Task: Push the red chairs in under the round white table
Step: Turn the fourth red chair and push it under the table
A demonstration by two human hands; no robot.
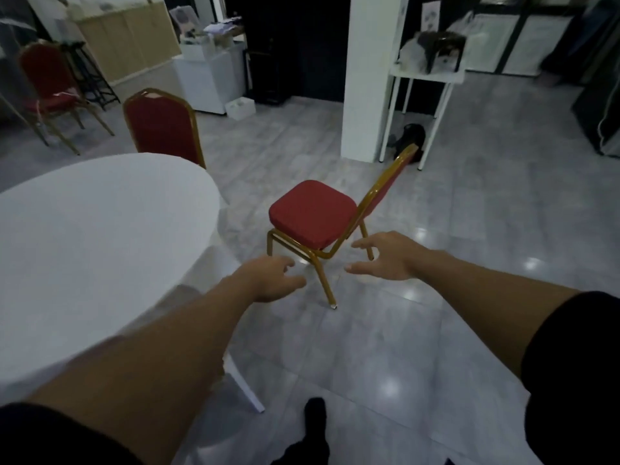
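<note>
- No readable writing or labels anywhere, it's all too blurry.
- Left hand (pixel 271 278) and right hand (pixel 385 255): both reach forward, fingers loosely spread, holding nothing.
- Nearest red chair (pixel 313 213) stands apart from the round white table (pixel 100 229), seat facing it.
- Second chair (pixel 164 127) sits tucked at the table's far edge.
- Small white box (pixel 240 107) on the floor, contents unclear.

Bare forearms emerge from short black sleeves (pixel 577 380), with a black shoe (pixel 315 414) below.
</note>
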